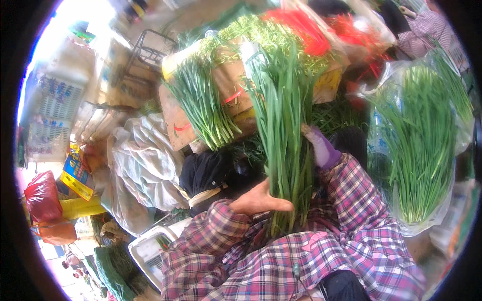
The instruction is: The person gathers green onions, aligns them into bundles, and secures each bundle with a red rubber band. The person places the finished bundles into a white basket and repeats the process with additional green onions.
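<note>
A long bundle of green chives (pixel 280 150) stands nearly upright before my lap, with its leaves pointing away from me. My left hand (pixel 260 199) holds its lower part from the left, thumb lying across the front. My right hand (pixel 314 141), with a purple cuff at the wrist, grips the right side higher up; its fingers are mostly hidden behind the leaves. Beyond the bundle, a second bunch of chives (pixel 203 105) lies slantwise on a brown board (pixel 172 103), its pale cut ends towards me. A red tie (pixel 233 97) lies beside that bunch.
Pale green trimmings (pixel 252 30) and red plastic ties (pixel 297 28) cover the far end. At right, an open clear plastic bag holds more chives (pixel 418 150). On the left are a whitish sack (pixel 147 161) and a white plastic crate (pixel 145 263). Another person's checked sleeve (pixel 425 34) shows upper right.
</note>
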`<state>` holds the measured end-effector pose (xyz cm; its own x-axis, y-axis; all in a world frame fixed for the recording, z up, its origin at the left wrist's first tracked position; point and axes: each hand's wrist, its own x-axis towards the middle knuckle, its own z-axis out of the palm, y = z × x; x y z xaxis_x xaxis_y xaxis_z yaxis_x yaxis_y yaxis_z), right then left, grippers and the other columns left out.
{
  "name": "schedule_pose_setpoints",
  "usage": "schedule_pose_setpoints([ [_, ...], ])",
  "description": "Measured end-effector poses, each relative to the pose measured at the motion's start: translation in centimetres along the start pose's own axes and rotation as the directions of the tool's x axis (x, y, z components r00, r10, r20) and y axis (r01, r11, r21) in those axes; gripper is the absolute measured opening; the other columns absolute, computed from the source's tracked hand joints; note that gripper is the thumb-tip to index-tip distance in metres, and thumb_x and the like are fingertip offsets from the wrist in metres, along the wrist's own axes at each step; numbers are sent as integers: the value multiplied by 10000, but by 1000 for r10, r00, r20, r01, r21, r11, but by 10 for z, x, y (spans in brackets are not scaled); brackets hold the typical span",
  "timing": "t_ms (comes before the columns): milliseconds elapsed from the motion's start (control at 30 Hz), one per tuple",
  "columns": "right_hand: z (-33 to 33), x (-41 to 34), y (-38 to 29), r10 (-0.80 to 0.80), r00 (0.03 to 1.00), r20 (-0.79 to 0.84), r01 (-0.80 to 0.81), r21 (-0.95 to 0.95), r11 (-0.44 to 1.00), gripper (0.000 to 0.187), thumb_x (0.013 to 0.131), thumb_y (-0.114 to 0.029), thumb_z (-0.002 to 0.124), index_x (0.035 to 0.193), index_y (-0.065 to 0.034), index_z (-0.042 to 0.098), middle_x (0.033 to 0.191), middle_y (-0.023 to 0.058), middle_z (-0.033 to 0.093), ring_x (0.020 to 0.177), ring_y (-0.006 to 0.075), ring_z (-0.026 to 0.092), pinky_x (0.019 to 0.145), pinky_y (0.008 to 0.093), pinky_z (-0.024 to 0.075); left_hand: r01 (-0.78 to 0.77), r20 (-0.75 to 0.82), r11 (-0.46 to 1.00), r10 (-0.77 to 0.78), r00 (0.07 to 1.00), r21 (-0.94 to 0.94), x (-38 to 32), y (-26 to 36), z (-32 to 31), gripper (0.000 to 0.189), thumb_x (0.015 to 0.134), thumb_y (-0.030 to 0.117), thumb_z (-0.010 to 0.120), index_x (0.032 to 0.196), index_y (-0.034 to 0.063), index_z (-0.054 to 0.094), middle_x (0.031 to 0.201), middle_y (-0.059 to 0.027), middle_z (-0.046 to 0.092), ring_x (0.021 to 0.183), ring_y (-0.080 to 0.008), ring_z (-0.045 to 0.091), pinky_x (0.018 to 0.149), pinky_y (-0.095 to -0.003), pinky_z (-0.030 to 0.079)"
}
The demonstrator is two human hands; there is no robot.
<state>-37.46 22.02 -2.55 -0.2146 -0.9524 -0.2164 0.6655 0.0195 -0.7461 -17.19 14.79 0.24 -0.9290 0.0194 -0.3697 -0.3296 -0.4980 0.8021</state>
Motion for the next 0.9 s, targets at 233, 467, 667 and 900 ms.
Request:
schedule_pose_setpoints([
  [233, 28, 2, -11, -54, 995, 89, 58, -54, 997, 398, 883, -307, 573, 1153, -19, 520, 1064, 14, 569, 957, 89, 524, 840, 267, 433, -44, -227, 999, 38, 973, -25, -14, 18, -5, 835, 726, 333, 754, 1359, 25, 303, 1284, -80, 465, 1172, -210, 446, 995, -352, 350],
  [467, 42, 5, -17, -54, 996, 77, 69, -204, 977, 438, 859, -287, 619, 1185, -15, 511, 1097, 28, 568, 994, 103, 512, 888, 272, 412, -225, -319, 974, 207, 925, -21, -1, 38, -14, 739, 723, 343, 748, 1293, 18, 407, 1207, -74, 509, 1102, -195, 482, 932, -337, 381],
  [667, 63, 28, -44, -72, 997, 3, 71, -209, 975, 413, 811, -166, 678, 1168, -17, 535, 1057, 42, 605, 944, 132, 559, 852, 295, 456, -346, -496, 936, 273, 824, -59, 29, 82, -15, 647, 700, 108, 773, 1242, 6, 434, 1110, -89, 571, 991, -196, 565, 864, -324, 472],
  [900, 72, 81, -157, -648, 715, 262, 687, -434, 583, 315, 771, -234, 719, 956, 3, 626, 854, 59, 651, 789, 162, 627, 713, 286, 517, -592, -321, 767, 642, 697, 249, 82, 200, -23, 503, 643, 74, 774, 1079, -10, 538, 996, -126, 621, 881, -219, 620, 773, -336, 521],
])
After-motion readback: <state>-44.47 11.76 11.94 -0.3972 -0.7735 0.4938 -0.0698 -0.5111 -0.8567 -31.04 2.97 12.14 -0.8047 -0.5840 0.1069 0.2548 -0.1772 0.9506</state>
